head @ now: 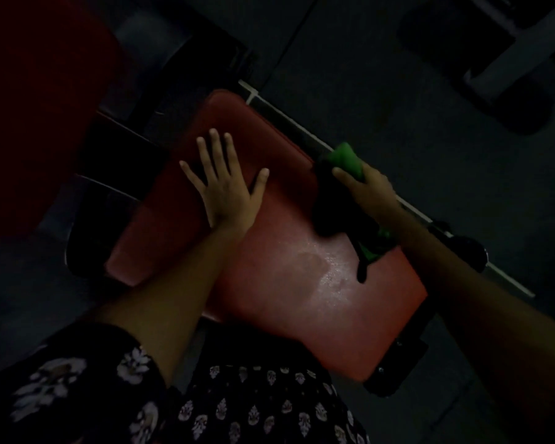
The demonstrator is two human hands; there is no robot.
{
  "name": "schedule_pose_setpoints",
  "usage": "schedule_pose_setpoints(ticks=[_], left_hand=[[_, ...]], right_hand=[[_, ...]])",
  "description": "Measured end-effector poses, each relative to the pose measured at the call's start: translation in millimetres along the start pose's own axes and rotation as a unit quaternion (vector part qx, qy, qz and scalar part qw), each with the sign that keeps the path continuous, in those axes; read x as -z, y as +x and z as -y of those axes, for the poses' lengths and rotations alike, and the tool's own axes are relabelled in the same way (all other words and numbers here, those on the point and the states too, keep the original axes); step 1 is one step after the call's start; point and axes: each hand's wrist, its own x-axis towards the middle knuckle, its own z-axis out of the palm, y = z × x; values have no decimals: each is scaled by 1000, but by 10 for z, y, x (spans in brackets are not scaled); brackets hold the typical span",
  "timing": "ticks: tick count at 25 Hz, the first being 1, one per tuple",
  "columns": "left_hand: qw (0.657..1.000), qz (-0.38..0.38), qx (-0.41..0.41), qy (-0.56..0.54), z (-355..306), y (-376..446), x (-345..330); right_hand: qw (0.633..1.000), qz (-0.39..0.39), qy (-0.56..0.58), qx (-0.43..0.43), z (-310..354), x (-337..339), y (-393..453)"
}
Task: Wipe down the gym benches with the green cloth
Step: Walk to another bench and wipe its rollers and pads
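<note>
The left hand (225, 184) lies flat on the red bench pad (302, 283), palm down, fingers straight and spread, thumb out to the side; it holds nothing. The bare forearm behind it runs back toward the camera to a dark sleeve with a pale floral print (77, 389).

The right hand (366, 190) is at the far-side edge of the same pad, fingers curled round the green cloth (346, 161). A bunched lump of the cloth sticks out past the fingertips, and a darker, shadowed part of it lies on the pad under the hand, with a green tail trailing back along the pad's edge below the wrist. The two hands are well apart, both on the pad.

The pad runs diagonally through the view, one end near the person, the other end far from them. Between the hands and closer to the person, a patch of the pad's surface (321, 267) shines as though wet. Just beyond the pad's right-hand edge a pale frame rail (289, 120) runs alongside it. A dark metal bracket (394, 370) sits at the pad's near corner. Left of the pad, a second red padded shape (29, 107) stands in deep shadow. The floor around the pad is dark, and the whole scene is dimly lit. More floral-print clothing (263, 408) fills the bottom of the view, just short of the pad's near end.
</note>
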Motion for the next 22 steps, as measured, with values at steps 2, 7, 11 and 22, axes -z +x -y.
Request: schedule_pose_setpoints(ticks=[2, 7, 11, 22], left_hand=[[1000, 0, -1, -6, 12, -4, -12], [992, -22, -40, -119, 174, -74, -4], [991, -62, 37, -111, 553, -442, -62], [995, -37, 37, -84, 750, -557, -242]], right_hand=[[998, 13, -18, 52, 526, -205, 360], [997, 36, 28, 65, 775, -359, 533], [999, 9, 33, 32, 541, -213, 301], [925, -37, -309, 217, 1869, -852, 808]])
